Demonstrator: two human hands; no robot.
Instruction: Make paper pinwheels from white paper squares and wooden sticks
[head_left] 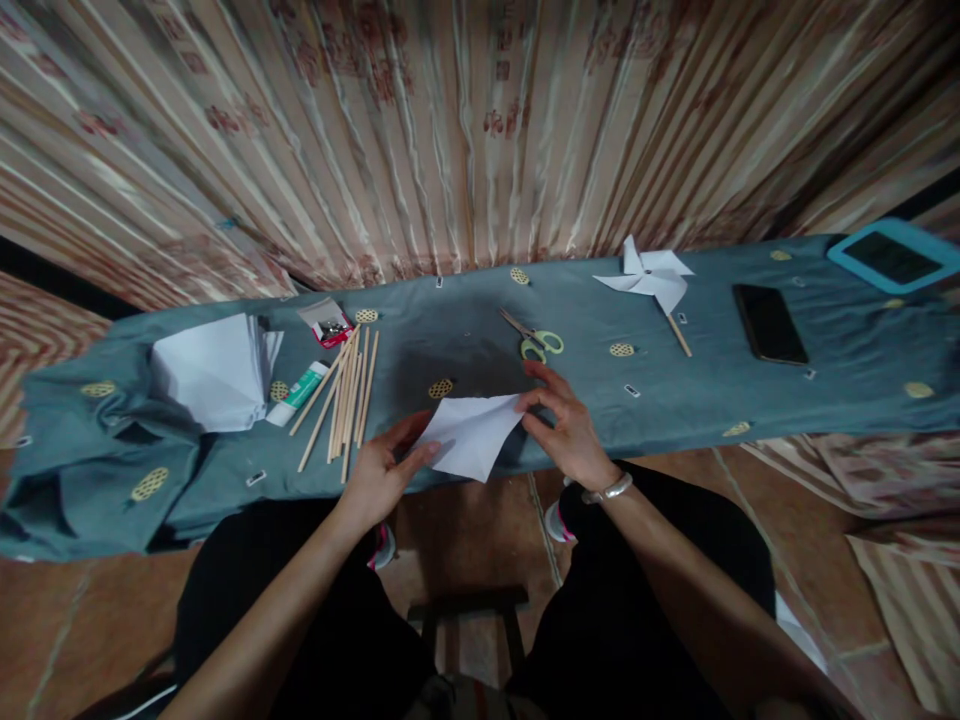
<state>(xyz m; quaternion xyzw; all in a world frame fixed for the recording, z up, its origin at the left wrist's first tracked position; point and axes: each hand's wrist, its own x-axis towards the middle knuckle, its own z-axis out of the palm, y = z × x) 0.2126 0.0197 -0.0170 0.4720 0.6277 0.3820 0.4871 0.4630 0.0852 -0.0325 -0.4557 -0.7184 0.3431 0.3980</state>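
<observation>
A sheet of white paper [472,435] spans the gap between my hands, above the near edge of a surface spread with a blue-green patterned cloth [697,390]. My left hand [379,470] pinches one corner, thumb on top; my right hand [566,430], a silver bangle [611,488] at its wrist, grips the opposite corner between thumb and fingers. Just beyond my right fingertips lie green-handled scissors [553,342]. Near my left hand, to its left, are loosely bunched wooden sticks [349,395], a green-and-white tube [298,393] beside them, a small open box [330,325] beyond and a paper stack [214,375] farther left. Ahead and right of my right hand rest a white pinwheel [651,275], a dark phone [770,323] and, farthest off, a blue-framed tablet [892,255].
</observation>
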